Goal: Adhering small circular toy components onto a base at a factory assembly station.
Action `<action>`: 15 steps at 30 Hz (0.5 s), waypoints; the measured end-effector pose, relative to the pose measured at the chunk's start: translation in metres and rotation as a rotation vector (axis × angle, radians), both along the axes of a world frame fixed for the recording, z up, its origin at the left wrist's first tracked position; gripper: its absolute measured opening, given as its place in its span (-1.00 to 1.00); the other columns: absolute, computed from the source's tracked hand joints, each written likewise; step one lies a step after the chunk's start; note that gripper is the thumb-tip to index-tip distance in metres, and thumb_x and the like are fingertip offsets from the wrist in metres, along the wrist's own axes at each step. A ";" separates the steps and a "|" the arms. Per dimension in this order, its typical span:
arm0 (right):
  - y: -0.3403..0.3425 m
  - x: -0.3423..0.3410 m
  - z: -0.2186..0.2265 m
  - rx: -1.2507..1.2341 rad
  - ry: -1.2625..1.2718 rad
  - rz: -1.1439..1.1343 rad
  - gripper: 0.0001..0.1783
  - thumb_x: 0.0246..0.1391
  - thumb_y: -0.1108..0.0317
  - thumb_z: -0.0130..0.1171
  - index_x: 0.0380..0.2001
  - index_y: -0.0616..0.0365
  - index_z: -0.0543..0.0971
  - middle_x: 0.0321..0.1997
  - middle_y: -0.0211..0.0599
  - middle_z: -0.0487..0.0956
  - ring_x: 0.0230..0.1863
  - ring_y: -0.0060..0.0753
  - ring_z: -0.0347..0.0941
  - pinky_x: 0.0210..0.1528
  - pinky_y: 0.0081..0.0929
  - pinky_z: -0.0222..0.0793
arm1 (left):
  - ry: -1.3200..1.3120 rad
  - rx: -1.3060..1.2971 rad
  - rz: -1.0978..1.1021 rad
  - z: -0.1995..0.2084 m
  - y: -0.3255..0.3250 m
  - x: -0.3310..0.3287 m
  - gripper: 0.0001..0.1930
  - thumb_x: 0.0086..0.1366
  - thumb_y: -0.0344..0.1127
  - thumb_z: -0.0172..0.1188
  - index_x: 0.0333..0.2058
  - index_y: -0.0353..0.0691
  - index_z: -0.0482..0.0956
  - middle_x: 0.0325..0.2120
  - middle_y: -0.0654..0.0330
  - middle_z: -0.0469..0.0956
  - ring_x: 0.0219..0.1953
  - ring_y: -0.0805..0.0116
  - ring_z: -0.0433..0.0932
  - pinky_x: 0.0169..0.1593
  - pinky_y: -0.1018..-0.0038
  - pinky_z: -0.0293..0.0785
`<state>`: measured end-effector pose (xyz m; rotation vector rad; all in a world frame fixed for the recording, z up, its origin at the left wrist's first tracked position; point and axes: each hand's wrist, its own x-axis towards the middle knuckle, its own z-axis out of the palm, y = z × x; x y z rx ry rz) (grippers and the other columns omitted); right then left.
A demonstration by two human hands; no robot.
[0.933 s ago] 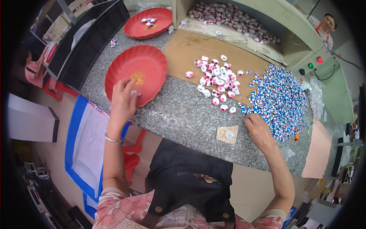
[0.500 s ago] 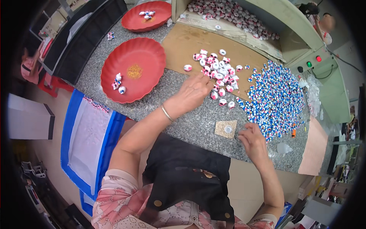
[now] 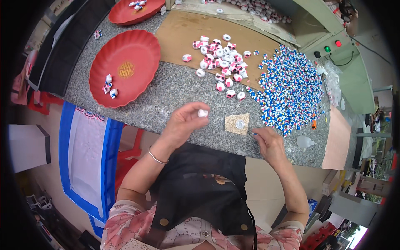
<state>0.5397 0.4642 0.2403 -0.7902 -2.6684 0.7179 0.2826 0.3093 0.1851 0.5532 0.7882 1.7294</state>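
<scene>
My left hand [image 3: 183, 125] is raised over the near part of the granite worktop, thumb and fingers closed on a small white figurine head [image 3: 203, 113]. Between the fingertips of my right hand [image 3: 271, 145] is a small blue piece [image 3: 255, 133]. A speckled tan pad [image 3: 231, 123] with a small round clear dish [image 3: 240, 124] on it lies between my hands. Beyond them spreads a loose pile of white-and-pink figurine heads [image 3: 225, 62]. To the right is a large heap of tiny blue-and-white pieces [image 3: 289, 89].
A scalloped red tray [image 3: 141, 79] at left holds several joined figurines [image 3: 110, 87]; a second red tray [image 3: 137, 18] stands behind it. More heads lie inside the green cabinet [image 3: 329, 29]. A clear plastic bulb [image 3: 305, 141] and an orange tool [image 3: 314, 124] lie at right.
My left hand has drawn back from the pile toward me with a white head in it. My right hand stays near the pad, now showing a blue piece. The whole view has shifted slightly.
</scene>
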 end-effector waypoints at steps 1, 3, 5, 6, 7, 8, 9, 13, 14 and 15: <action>-0.001 0.000 0.000 0.002 -0.004 0.001 -0.85 0.01 0.58 0.28 -0.29 0.23 0.65 -0.35 -0.13 0.61 -0.34 -0.08 0.58 -0.32 -0.30 0.47 | 0.065 -0.078 -0.010 0.004 -0.004 0.005 -0.69 0.25 -0.60 0.21 -0.03 -0.28 0.50 -0.14 0.22 0.54 -0.10 0.48 0.55 -0.07 0.58 0.50; -0.001 -0.001 0.000 0.021 -0.034 -0.032 -0.86 0.02 0.57 0.27 -0.29 0.24 0.64 -0.37 -0.12 0.61 -0.37 -0.04 0.58 -0.33 -0.28 0.47 | 0.161 -0.133 -0.030 0.012 -0.009 0.008 -0.62 0.24 -0.61 0.23 0.04 -0.31 0.49 -0.09 0.18 0.58 -0.07 0.51 0.54 -0.03 0.60 0.51; -0.001 -0.003 0.005 0.022 -0.036 0.000 -0.86 0.03 0.56 0.27 -0.29 0.25 0.64 -0.37 -0.11 0.61 -0.38 -0.04 0.58 -0.34 -0.28 0.47 | 0.175 -0.140 -0.038 0.010 -0.015 0.006 -0.62 0.23 -0.61 0.24 0.04 -0.33 0.49 -0.10 0.19 0.57 -0.07 0.51 0.55 -0.02 0.60 0.51; 0.000 -0.006 0.008 0.021 -0.037 0.029 -0.86 0.03 0.56 0.27 -0.28 0.25 0.64 -0.38 -0.10 0.62 -0.39 -0.04 0.58 -0.35 -0.29 0.47 | 0.189 -0.147 -0.049 0.010 -0.017 0.005 -0.62 0.23 -0.62 0.24 0.04 -0.34 0.50 -0.11 0.20 0.56 -0.07 0.51 0.55 -0.01 0.59 0.52; -0.001 -0.011 0.013 0.023 -0.040 0.031 -0.86 0.03 0.56 0.27 -0.28 0.25 0.64 -0.38 -0.10 0.62 -0.39 -0.04 0.58 -0.35 -0.29 0.47 | 0.186 -0.146 -0.047 0.010 -0.016 0.005 -0.62 0.23 -0.62 0.24 0.04 -0.34 0.50 -0.11 0.20 0.56 -0.07 0.51 0.55 -0.01 0.59 0.52; -0.004 -0.021 0.019 0.037 -0.004 0.068 -0.85 0.02 0.56 0.28 -0.28 0.25 0.63 -0.37 -0.10 0.61 -0.38 -0.04 0.58 -0.35 -0.28 0.47 | 0.216 -0.126 -0.034 0.012 -0.016 0.004 -0.63 0.22 -0.63 0.24 0.03 -0.35 0.51 -0.11 0.21 0.53 -0.08 0.50 0.56 0.00 0.58 0.52; -0.005 -0.029 0.021 0.051 0.033 0.105 -0.84 0.01 0.57 0.28 -0.28 0.24 0.63 -0.36 -0.10 0.61 -0.38 -0.04 0.58 -0.36 -0.28 0.47 | 0.247 -0.106 -0.021 0.014 -0.016 0.003 -0.63 0.22 -0.64 0.24 0.02 -0.36 0.52 -0.10 0.21 0.51 -0.08 0.49 0.56 0.01 0.58 0.53; 0.000 -0.047 0.017 0.193 -0.059 0.176 -0.86 -0.02 0.58 0.25 -0.32 0.24 0.62 -0.39 -0.11 0.58 -0.39 -0.04 0.56 -0.38 -0.23 0.47 | 0.265 -0.117 -0.019 0.024 -0.018 0.007 -0.64 0.21 -0.66 0.25 0.00 -0.37 0.53 -0.10 0.23 0.47 -0.09 0.49 0.56 0.02 0.58 0.53; 0.002 -0.051 0.016 0.239 -0.102 0.222 -0.87 -0.03 0.58 0.22 -0.33 0.24 0.61 -0.41 -0.12 0.56 -0.40 -0.03 0.55 -0.39 -0.21 0.47 | 0.298 -0.114 -0.014 0.025 -0.017 0.007 -0.63 0.20 -0.67 0.24 0.00 -0.38 0.52 -0.11 0.23 0.47 -0.09 0.48 0.56 0.03 0.57 0.53; 0.004 -0.054 0.015 0.286 -0.144 0.267 -0.87 -0.04 0.58 0.19 -0.35 0.23 0.60 -0.44 -0.13 0.54 -0.42 -0.03 0.54 -0.40 -0.19 0.47 | 0.332 -0.111 -0.009 0.026 -0.016 0.007 -0.62 0.20 -0.68 0.24 0.01 -0.39 0.52 -0.11 0.23 0.47 -0.09 0.47 0.57 0.04 0.57 0.53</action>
